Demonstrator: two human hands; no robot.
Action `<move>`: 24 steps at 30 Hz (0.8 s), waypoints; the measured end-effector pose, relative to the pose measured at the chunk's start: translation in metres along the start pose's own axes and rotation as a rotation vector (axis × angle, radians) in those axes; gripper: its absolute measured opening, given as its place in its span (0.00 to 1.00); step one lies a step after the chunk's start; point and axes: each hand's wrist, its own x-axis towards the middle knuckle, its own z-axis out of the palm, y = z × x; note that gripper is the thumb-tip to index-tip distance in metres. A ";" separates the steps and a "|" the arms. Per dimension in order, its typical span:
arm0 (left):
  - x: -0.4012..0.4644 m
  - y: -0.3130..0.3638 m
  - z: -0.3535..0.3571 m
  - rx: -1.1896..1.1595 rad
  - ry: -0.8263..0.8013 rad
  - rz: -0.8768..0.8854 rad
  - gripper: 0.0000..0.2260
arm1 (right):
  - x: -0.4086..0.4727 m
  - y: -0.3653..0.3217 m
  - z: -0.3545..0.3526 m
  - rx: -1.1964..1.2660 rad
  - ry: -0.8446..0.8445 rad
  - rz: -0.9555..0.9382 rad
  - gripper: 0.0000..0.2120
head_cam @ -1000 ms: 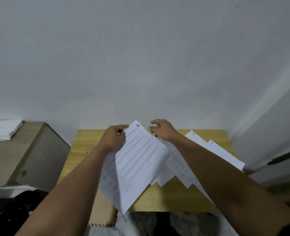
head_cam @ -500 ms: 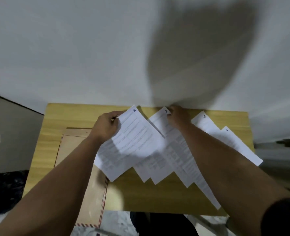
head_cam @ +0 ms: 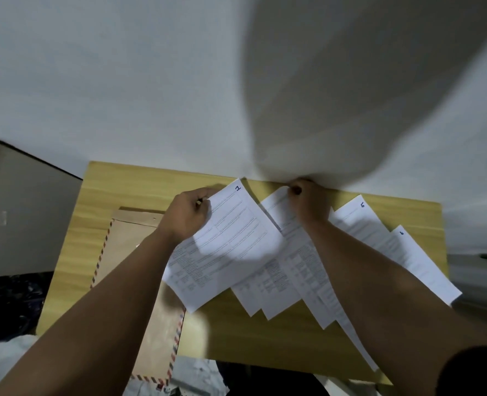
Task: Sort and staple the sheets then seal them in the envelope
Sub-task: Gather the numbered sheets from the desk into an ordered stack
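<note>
Several printed white sheets lie fanned across a small wooden table [head_cam: 236, 335]. My left hand [head_cam: 189, 214] pinches the top left edge of the sheet numbered 1 [head_cam: 231, 247], which overlaps the others. My right hand [head_cam: 311, 204] grips the top corner of the neighbouring sheet [head_cam: 296, 261] near the table's far edge. Two more numbered sheets [head_cam: 385, 238] spread out to the right, partly under my right forearm. A brown envelope [head_cam: 125, 241] with a red and blue striped border lies at the left, partly under my left arm and sheet 1. No stapler is in view.
The table stands against a white wall [head_cam: 151, 81], where a large shadow falls. A grey box-like surface [head_cam: 22, 210] stands left of the table, with a dark bag [head_cam: 11, 301] below it. The envelope's near end overhangs the table's front edge.
The view has tilted down, so more of the table shows. My right hand moved from beside sheet 1 to the far edge and took hold of the neighbouring sheet's top corner. My left hand still holds sheet 1.
</note>
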 end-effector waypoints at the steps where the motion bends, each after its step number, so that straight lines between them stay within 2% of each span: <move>1: -0.004 0.001 -0.002 0.000 0.006 0.000 0.19 | -0.002 -0.003 -0.002 0.004 0.016 -0.014 0.07; 8: -0.048 0.021 -0.014 0.048 0.063 0.049 0.14 | -0.036 -0.031 -0.031 0.006 0.093 -0.184 0.08; 12: -0.085 0.038 -0.023 0.083 0.101 0.123 0.10 | -0.068 -0.050 -0.066 0.086 0.113 -0.338 0.05; 24: -0.220 0.118 -0.059 0.126 0.304 0.402 0.07 | -0.199 -0.129 -0.228 0.316 0.164 -0.556 0.04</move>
